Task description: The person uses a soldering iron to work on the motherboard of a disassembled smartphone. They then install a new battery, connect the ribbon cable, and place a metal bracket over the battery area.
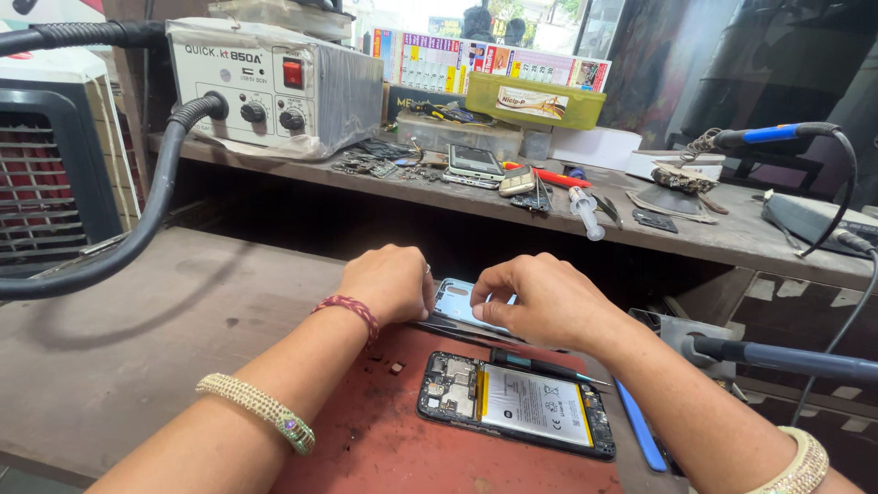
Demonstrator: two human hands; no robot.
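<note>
Hands meet over a light blue phone back cover that sits on the far edge of the red work mat. The left hand is curled into a loose fist at the left side of the cover, touching it, with the fingers hidden underneath, so I cannot tell if they really pinch it. The right hand lies on the right part of the cover, fingers bent together and pressing its top edge. Just in front of the hands, on the same mat, an opened phone lies flat with the battery and the circuit board showing. A dark screwdriver lies between this phone and the cover. A blue plastic pry tool lies just beside the right end of the opened phone. On the shelf behind stands a grey hot air station with a thick black hose, and near it a syringe and another phone.
</note>
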